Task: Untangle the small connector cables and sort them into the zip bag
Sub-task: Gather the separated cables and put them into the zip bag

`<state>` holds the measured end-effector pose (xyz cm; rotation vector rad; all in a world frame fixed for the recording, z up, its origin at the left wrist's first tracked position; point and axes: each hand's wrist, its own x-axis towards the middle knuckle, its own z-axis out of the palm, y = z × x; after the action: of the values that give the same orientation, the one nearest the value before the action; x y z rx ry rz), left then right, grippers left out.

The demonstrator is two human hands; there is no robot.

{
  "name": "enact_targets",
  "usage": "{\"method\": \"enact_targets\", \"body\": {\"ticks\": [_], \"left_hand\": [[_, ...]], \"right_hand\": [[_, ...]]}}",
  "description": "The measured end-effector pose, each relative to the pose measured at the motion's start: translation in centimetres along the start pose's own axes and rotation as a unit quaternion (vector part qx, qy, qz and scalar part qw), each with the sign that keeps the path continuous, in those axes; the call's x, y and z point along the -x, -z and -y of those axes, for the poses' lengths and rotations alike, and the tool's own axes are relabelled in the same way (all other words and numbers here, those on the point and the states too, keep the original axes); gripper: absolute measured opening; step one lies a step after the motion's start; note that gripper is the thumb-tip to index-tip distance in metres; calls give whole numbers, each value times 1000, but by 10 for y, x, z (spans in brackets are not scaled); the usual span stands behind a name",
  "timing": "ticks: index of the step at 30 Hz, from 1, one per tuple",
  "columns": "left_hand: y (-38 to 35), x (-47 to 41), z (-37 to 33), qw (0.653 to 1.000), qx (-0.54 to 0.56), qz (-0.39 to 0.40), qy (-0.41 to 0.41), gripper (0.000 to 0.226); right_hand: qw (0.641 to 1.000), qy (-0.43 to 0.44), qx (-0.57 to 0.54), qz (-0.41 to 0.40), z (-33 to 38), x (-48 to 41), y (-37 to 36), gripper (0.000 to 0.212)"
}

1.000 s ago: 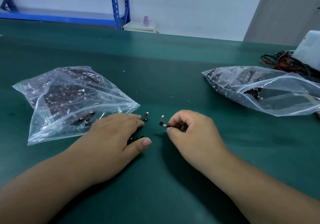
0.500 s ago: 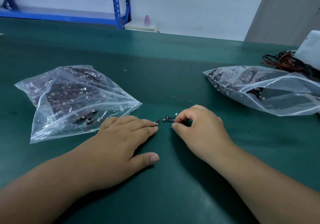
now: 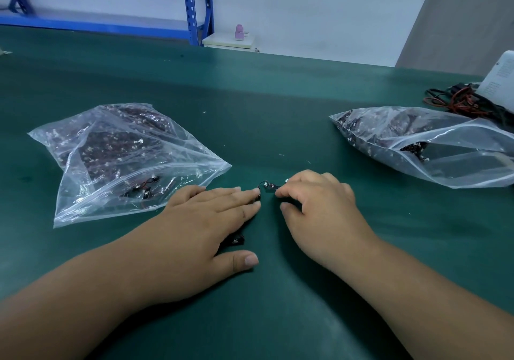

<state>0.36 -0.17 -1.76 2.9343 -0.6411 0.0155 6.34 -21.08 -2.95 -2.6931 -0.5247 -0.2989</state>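
Head view: left grip (image 3: 200, 220) lies flat, fingers straight, pinning a cable clump (image 3: 236, 239) to the surface (image 3: 278, 318). Right grip (image 3: 317, 206) pinches one cable (image 3: 266, 186) just beside it. Left zip bag (image 3: 125, 151) and right zip bag (image 3: 422, 142) already hold cables; sorting judged partway, this cable unbagged.

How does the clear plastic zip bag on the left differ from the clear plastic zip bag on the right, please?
The left clear plastic zip bag lies wholly in view, beside the left hand; the right clear plastic zip bag runs off the frame, well clear of the right hand. The left bag looks fuller; the right bag's near part looks mostly empty. Both are transparent, lie on the green table and hold small dark connector cables.
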Motion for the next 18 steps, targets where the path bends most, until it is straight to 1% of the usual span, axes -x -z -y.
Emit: {"method": "enact_targets", "body": {"ticks": [2,6,9,13,16,18], "left_hand": [[3,2,-1,999,10,-36,21,76],[12,6,1,993,1,-97,61,48],[15,6,2,994,-10,-86,71,37],[12,4,3,996,1,-65,62,36],[10,3,3,996,18,-64,59,32],[9,3,2,996,31,-67,59,32]], "right_hand": [[1000,4,5,-4,-1,1,0,17],[1000,5,-8,-28,-1,3,2,9],[1000,2,-1,-29,-1,2,2,14],[1000,-1,9,-1,-3,2,-1,21],[999,19,-32,-25,0,4,2,17],[993,71,-88,-35,5,8,7,14]]}}
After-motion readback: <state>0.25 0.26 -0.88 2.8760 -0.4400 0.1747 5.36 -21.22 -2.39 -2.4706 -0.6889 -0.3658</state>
